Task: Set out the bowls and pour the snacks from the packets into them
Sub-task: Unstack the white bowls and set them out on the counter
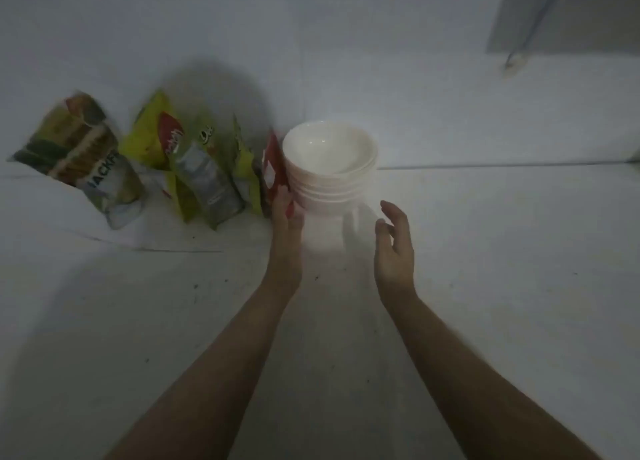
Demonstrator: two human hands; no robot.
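While dimly lit, stacked bowls [329, 168] between both hands: left hand [286, 217] seemingly touching, flat-fingered; right hand [394, 245] apart, spread.

The snack packets [194, 168] crowd the left side of the stacked bowls [330, 168], and the red packet [273, 168] touches them. The wall [346, 61] stands close behind. Right of the bowls, the bench [502, 234] lies bare.

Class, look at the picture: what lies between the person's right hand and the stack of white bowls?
Nothing: in the head view, only bare lit surface separates the right hand from the bowl stack.
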